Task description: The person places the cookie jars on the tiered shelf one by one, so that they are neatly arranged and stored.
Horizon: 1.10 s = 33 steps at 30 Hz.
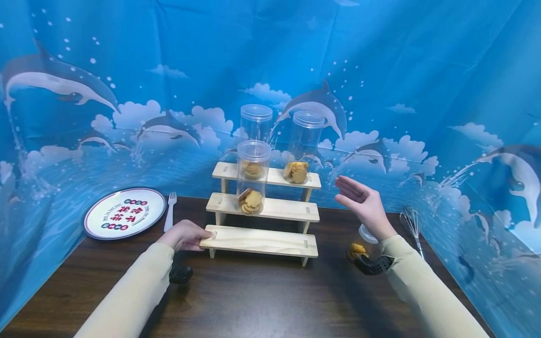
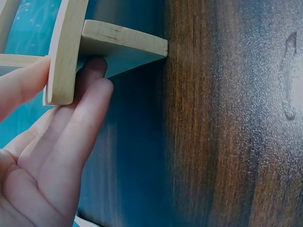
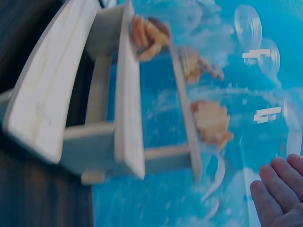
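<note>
A three-tier wooden rack (image 1: 262,240) stands on the table. My left hand (image 1: 189,234) pinches the left end of its lowest board, thumb on top and fingers underneath, as the left wrist view shows. My right hand (image 1: 359,204) hangs in the air right of the rack, fingers straight, holding nothing. On the top tier are two clear lidded jars of cookies, a left jar (image 1: 256,117) and a right jar (image 1: 307,136). A third jar (image 1: 252,180) stands on the middle tier. Behind my right wrist is another cookie jar (image 1: 368,234), partly hidden by the arm.
A white plate (image 1: 148,202) with red lettering and a white fork (image 1: 169,216) lie left of the rack. On the far right, a whisk (image 1: 412,225) lies by the table's edge. A blue dolphin-print curtain (image 1: 203,56) closes off the back and sides.
</note>
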Tool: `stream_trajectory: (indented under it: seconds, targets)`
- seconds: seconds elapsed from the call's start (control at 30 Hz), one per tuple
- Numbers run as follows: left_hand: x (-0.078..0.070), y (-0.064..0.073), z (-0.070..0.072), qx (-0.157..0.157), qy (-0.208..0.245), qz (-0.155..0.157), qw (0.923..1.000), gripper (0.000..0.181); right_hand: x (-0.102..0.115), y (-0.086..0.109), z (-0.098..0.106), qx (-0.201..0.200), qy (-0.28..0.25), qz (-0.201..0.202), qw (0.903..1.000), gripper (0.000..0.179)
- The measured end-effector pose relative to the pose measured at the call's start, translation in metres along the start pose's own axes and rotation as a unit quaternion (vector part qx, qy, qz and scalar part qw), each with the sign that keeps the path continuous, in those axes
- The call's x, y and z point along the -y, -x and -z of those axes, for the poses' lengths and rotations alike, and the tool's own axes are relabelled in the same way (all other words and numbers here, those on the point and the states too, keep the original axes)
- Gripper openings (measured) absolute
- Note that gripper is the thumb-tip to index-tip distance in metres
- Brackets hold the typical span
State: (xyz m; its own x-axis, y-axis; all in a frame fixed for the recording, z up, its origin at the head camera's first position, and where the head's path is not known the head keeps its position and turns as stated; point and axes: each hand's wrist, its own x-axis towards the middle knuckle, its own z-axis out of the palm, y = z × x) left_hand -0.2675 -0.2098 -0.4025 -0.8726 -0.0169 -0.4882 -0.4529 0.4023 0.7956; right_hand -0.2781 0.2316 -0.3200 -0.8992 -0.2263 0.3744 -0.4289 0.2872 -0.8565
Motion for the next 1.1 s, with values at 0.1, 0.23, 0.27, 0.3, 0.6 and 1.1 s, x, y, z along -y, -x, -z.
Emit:
stream_trajectory:
  seconds: [0.1,0.23,0.27,0.3,0.6,1.1]
  targets:
    - [0.0,-0.002,-0.001,-0.001,-0.005,-0.002,1.0,0.043,-0.008,0.011,0.013,-0.009,0.015,-0.008,0.9998,0.057]
    - [-0.001,-0.003,-0.003,0.0,-0.007,-0.005,1.0,0.041,-0.022,0.025,0.03,-0.022,0.033,-0.017,0.9991,0.056]
    - [-0.001,-0.003,-0.003,0.0,-0.008,-0.006,0.9999,0.041,-0.026,0.028,0.034,-0.025,0.04,-0.022,0.9987,0.055]
    - [-0.001,-0.004,-0.004,-0.001,-0.01,-0.007,0.9999,0.041,-0.029,0.031,0.038,-0.028,0.048,-0.026,0.9981,0.056]
    - [-0.003,-0.001,-0.002,-0.002,-0.027,-0.009,0.9996,0.04,-0.062,0.059,0.059,-0.054,0.106,-0.08,0.9896,0.059]
    - [-0.004,0.0,-0.002,0.0,-0.036,-0.005,0.9993,0.042,-0.104,0.086,0.053,-0.068,0.133,-0.109,0.9827,0.056]
